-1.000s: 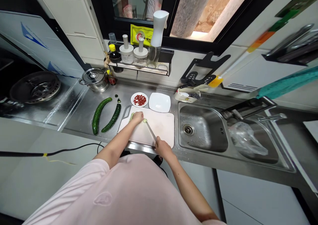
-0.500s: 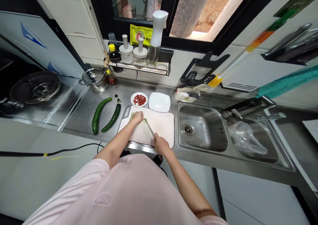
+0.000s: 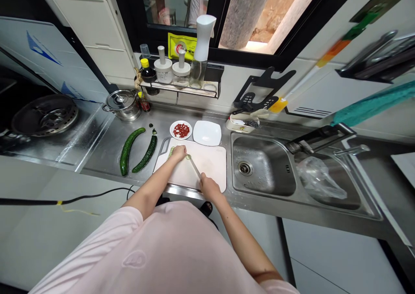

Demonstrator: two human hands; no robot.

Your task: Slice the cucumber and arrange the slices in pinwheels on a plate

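Observation:
My left hand (image 3: 179,153) rests on the white cutting board (image 3: 209,162), its fingers curled together and closed. Whatever lies under those fingers is hidden. Just past the fingertips a thin round green-rimmed slice (image 3: 188,157), like cucumber, lies at the tip of a knife (image 3: 195,167). Pale green cut pieces (image 3: 171,151) show on the far left side of the same hand. My right hand (image 3: 209,187) is wrapped round the knife's handle near the board's front edge, with the blade slanting up and left. Two whole cucumbers, a lighter one (image 3: 129,150) and a darker one (image 3: 145,154), lie left of the board.
Behind the board stand a plate of chopped red pieces (image 3: 175,133) and a white plate (image 3: 207,133). Dark green end bits (image 3: 154,132) lie near the cucumbers. A lidded pot (image 3: 122,106) is at the back left. On the right is a sink (image 3: 262,166).
The view has shifted very slightly. Both hands, the knife and the slice keep nearly the same places on the board.

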